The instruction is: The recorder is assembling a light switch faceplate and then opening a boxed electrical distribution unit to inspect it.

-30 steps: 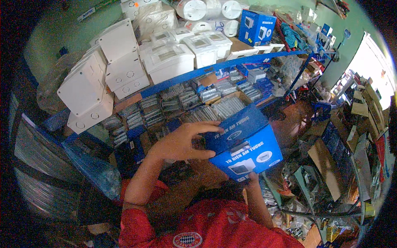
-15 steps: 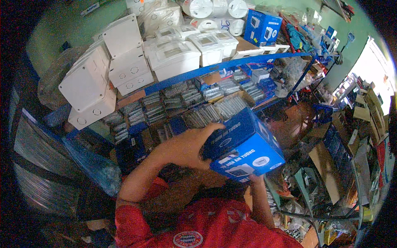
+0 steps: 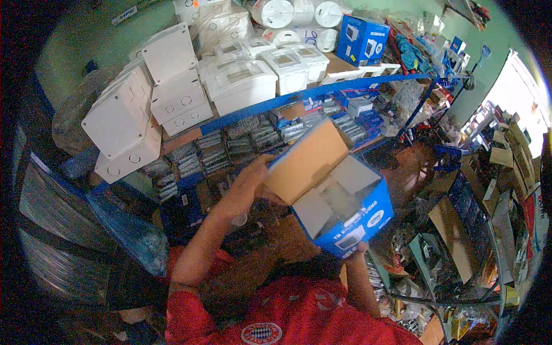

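Note:
A blue cardboard box [image 3: 376, 198] with white print and pictures on its side is held up in front of me, tilted, its top open. My left hand [image 3: 253, 181] grips the edge of the raised lid flap [image 3: 310, 164], whose brown inner face shows; the fingertips are partly hidden behind it. Two grey-white side flaps stand beside the opening. Something pale and blurred lies inside, too unclear to name. My right hand [image 3: 359, 252] holds the box at its lower front edge, with the thumb showing and the other fingers hidden beneath.
White plastic enclosures [image 3: 241, 80] and a similar blue box [image 3: 362, 40] stand on the shelf top. Below the blue shelf edge [image 3: 253, 109] lie bundles of metal tubes [image 3: 213, 155]. Cardboard pieces [image 3: 454, 241] and clutter fill a rack on the right. Plastic-wrapped rolls [image 3: 63, 213] stand left.
The closed box top has been opened: my left hand has lifted the lid flap up and to the left. The box has tipped so its inside shows; my right hand stays under it.

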The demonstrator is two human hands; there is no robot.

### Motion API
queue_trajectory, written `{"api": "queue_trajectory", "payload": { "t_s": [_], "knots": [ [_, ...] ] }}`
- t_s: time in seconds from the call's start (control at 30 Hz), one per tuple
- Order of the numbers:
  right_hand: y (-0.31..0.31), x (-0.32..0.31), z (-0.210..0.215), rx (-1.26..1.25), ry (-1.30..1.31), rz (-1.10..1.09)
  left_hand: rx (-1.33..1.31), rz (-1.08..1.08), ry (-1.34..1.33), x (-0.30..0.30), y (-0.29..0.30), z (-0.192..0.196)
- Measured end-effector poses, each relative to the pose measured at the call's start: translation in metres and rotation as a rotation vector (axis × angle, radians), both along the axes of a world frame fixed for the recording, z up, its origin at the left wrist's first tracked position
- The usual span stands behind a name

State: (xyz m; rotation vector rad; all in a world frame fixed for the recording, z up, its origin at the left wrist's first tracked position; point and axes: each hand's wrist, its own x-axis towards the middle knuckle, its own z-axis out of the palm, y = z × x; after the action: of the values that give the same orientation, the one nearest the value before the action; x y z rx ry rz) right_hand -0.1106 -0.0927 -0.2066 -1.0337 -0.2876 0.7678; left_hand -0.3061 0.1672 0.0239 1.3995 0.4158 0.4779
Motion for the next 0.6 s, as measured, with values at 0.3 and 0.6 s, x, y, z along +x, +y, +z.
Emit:
{"api": "queue_trajectory", "payload": {
  "t_s": [0.3, 0.6],
  "knots": [
    [-0.009, -0.006, -0.003, 0.026, 0.018, -0.033, 0.525, 0.01, 0.249, 0.028, -0.028, -0.129],
    [-0.004, -0.005, 0.0, 0.051, 0.031, -0.034, 0.826, 0.383, 0.161, 0.009, -0.009, -0.044]
  ]
}}
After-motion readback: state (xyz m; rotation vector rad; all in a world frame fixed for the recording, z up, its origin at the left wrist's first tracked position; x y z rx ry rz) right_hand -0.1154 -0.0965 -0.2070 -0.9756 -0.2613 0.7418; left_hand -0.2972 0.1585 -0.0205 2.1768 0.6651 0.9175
